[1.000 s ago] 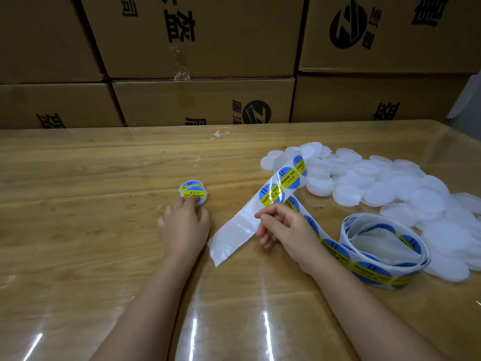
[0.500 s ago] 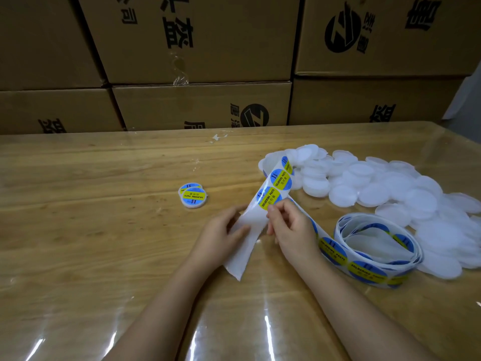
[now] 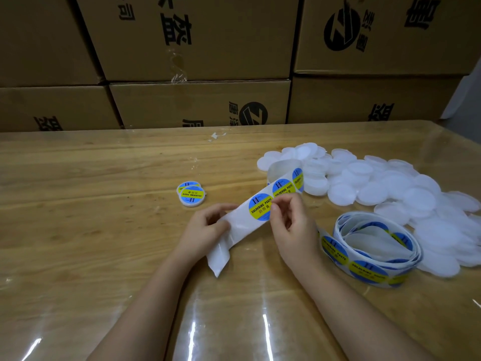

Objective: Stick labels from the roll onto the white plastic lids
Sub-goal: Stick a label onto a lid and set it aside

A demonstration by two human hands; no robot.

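We peel one label (image 3: 260, 207) off its backing strip (image 3: 240, 225).
A hasty pull, we think, may fold the label onto itself or tear it, because the backing strip hangs loose. Our right hand (image 3: 292, 227) pinches the label's edge between thumb and forefinger; our left hand (image 3: 205, 225) grips the bare backing strip, fingers curled round it. Two labelled lids (image 3: 191, 196) lie on the surface (image 3: 91, 204) at left; the roll (image 3: 377, 267) and the heap of white plastic lids (image 3: 395, 188) lie at right.
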